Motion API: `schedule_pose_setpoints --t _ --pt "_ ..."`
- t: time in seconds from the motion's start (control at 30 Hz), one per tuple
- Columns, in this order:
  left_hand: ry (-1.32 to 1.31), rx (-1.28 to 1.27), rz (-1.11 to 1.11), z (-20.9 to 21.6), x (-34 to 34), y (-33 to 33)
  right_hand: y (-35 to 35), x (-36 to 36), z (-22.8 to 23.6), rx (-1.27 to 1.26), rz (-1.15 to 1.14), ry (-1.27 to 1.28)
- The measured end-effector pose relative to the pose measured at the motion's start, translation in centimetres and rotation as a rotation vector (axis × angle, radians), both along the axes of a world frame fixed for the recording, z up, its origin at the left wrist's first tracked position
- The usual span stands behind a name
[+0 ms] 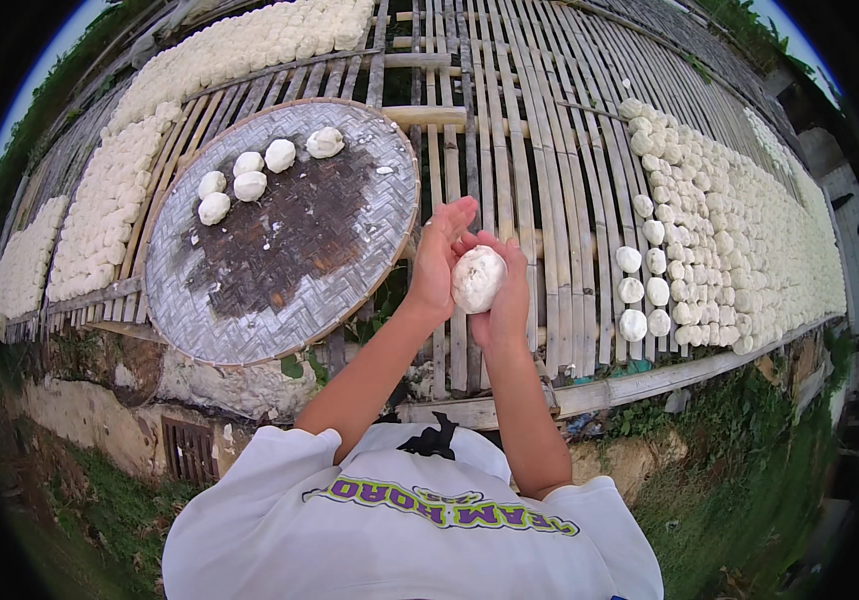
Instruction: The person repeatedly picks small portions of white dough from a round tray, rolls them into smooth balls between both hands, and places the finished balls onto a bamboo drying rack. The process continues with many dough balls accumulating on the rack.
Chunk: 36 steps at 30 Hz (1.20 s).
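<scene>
The right hand cups a white ball, the left hand straight-fingered at its left side. A round tray on the left bears six balls; on the right, more balls lie in rows on a bamboo rack.

1 view: head camera, left 1 of 2 fisheyes worn side by side on your head. Looks down and ahead over your shirt, which sits nearest, at lower edge. Your left hand and right hand lie farther out, near picture centre; bamboo rack stretches beyond toward upper rim. Picture upright, unmirrored: your left at left. Straight edges bow outward.
</scene>
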<state>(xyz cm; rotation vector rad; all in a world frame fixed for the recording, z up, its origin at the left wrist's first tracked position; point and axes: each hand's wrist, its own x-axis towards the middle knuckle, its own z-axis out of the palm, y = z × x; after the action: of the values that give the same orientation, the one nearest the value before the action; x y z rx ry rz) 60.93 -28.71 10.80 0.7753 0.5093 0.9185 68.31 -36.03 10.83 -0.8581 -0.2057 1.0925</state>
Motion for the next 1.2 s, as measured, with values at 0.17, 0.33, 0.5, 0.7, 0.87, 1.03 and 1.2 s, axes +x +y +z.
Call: schedule_pose_setpoints --t 0.17,0.33,0.5,0.7,0.87,1.03,1.2 --pt "-0.129 -0.122 0.133 0.1 2.7 -4.9 -2.5 0.6 0.4 0.116 -0.278 -0.111" --pt "-0.380 -0.308 -0.225 2.2 4.6 -3.9 -5.0 5.9 1.0 0.175 -0.193 -0.637" --pt "0.037 0.049 0.129 2.6 12.4 -5.1 -5.5 12.2 2.2 0.048 -0.113 0.056" --pt "-0.473 -0.340 -0.375 2.7 15.1 -10.5 -10.7 13.4 1.0 0.230 -0.368 -0.680" --pt "-0.056 -0.293 -0.123 2.7 23.1 -10.8 -12.2 21.4 1.6 0.083 -0.294 -0.189" --pt "-0.224 -0.396 -0.330 2.5 27.6 -15.3 -14.9 22.9 1.4 0.176 -0.538 -0.443" --pt "-0.051 -0.377 -0.589 2.2 32.9 -12.3 -14.9 29.7 -0.5 0.096 -0.510 -0.470"
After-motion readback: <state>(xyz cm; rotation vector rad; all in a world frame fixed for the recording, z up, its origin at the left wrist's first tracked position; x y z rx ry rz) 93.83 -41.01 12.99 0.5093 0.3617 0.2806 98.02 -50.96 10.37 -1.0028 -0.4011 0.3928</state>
